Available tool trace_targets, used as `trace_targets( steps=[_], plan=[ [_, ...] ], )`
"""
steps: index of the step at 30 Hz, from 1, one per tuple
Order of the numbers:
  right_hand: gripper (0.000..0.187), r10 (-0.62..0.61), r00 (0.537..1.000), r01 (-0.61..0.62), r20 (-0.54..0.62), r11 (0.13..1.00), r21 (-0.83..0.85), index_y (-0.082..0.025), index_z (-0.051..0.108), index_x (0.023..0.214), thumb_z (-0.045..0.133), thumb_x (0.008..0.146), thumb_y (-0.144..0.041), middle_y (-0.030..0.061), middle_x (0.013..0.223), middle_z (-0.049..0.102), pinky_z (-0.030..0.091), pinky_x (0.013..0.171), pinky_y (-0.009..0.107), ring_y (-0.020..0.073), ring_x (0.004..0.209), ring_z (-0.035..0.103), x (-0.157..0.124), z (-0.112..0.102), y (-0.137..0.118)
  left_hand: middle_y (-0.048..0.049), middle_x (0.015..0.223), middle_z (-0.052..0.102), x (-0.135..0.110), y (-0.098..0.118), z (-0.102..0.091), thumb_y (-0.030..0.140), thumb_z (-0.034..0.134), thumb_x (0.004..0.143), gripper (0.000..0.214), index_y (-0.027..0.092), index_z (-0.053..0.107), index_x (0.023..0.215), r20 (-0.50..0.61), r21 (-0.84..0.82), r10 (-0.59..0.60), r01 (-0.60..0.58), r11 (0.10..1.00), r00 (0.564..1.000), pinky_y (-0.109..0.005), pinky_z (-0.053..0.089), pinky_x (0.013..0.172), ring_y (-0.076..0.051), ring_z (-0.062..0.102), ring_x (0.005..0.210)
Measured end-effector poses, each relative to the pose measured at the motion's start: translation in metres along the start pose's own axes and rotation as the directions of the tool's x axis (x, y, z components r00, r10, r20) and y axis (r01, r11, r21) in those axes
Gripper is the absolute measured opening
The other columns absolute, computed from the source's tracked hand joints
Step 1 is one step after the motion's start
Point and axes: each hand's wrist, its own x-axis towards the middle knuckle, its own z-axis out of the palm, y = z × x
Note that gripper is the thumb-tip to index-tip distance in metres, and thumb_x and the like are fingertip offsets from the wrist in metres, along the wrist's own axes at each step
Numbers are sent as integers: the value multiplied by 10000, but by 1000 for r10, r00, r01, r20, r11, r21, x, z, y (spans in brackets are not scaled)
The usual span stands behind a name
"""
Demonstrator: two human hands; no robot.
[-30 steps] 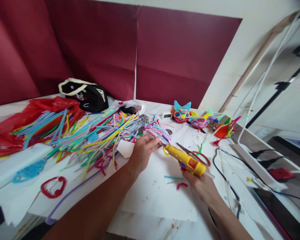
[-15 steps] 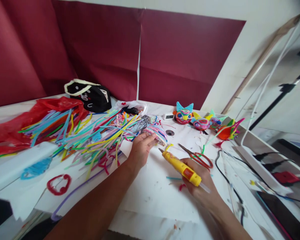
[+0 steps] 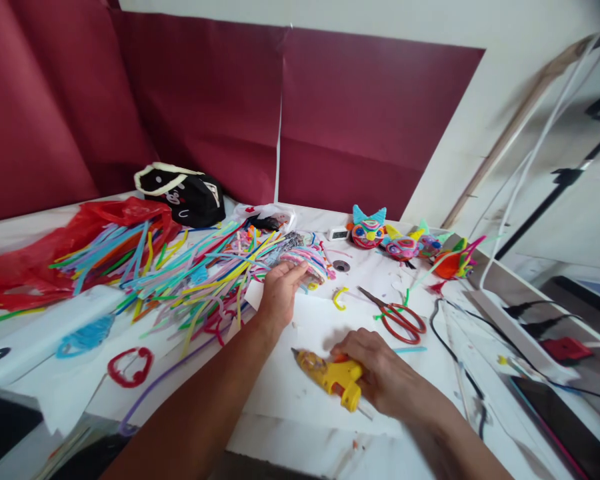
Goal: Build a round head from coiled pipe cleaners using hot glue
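Piece (image 3: 312, 260): striped pink, blue | left grip (image 3: 279, 292): pinching it | right grip (image 3: 373, 361): curled round yellow glue gun (image 3: 325, 375)

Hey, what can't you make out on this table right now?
All in the head view:
Striped piece: part hidden by the left hand.
Glue gun: end of the handle hidden by the right hand.
White display: reading too small to tell.
Phone: cut off by the picture's edge.

Glue gun (image 3: 325, 375): yel. w/ org. Craft (image 3: 314, 260): pink/wht/blue stripes. Scissors (image 3: 387, 309): red & gry. Bag (image 3: 193, 203): blk & cream. Backdrop (image 3: 350, 127): maroon.
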Motion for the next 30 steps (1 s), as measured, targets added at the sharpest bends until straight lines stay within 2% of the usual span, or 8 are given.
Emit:
trace_targets(
  steps=[2,3,5,8,10,12,18,30],
  plan=[
    [465,8,999,-17,53,984,179,-255,592,1110,566,706,-27,63,1075,636,485,866,361,223,1007,589,0,-5,0,-9,655,678,-2,0,2,206,796,591,202,132,615,640,26,0,-14,14,1000,1000,-296,516,760,-143,662,664],
    [491,27,999,-35,35,968,247,-253,576,1139,550,704,-25,69,1126,616,478,911,378,228,1064,573,1,-8,0,-12,658,680,-3,-1,3,210,793,596,198,130,618,643,39,3,-23,23,1000,999,-297,516,756,-143,661,658],
    [460,118,986,-79,-115,952,297,-251,553,1163,548,742,-66,74,1182,588,462,963,400,232,1128,549,8,-11,-1,-16,664,682,-6,-2,5,221,790,605,196,129,624,654,66,12,-41,40,999,997,-306,519,756,-146,661,655],
    [295,275,871,-181,-406,950,254,-244,568,1114,584,824,-193,75,1134,587,473,938,418,235,1086,563,26,-12,-2,-23,693,689,-14,-6,9,234,789,625,198,126,639,694,106,38,-80,76,996,991,-327,523,775,-155,664,679],
    [263,303,808,-200,-505,948,248,-241,584,1099,616,840,-272,75,1095,590,497,893,414,234,1036,579,39,-13,-3,-34,727,696,-19,-11,11,249,781,649,201,122,653,739,153,62,-118,110,992,981,-340,523,779,-163,665,698],
    [276,293,775,-188,-561,953,238,-235,592,1088,647,829,-313,78,1084,593,502,890,415,234,1024,585,49,-12,-2,-39,736,694,-23,-15,12,262,778,662,208,121,658,757,197,77,-151,138,987,969,-343,520,776,-164,661,702],
    [264,356,720,-187,-596,926,328,-219,608,1044,660,821,-351,68,1036,641,527,861,408,229,990,617,61,-3,3,-8,644,643,-29,-17,16,262,819,601,249,125,618,652,191,68,-185,175,982,964,-335,514,788,-134,620,652],
    [297,526,652,-199,-546,814,546,-209,636,983,697,779,-415,68,1016,694,524,896,444,235,967,652,60,8,7,-41,745,684,-33,-18,16,267,815,618,233,113,698,749,214,85,-198,184,979,956,-347,519,826,-152,633,744]
  ],
)
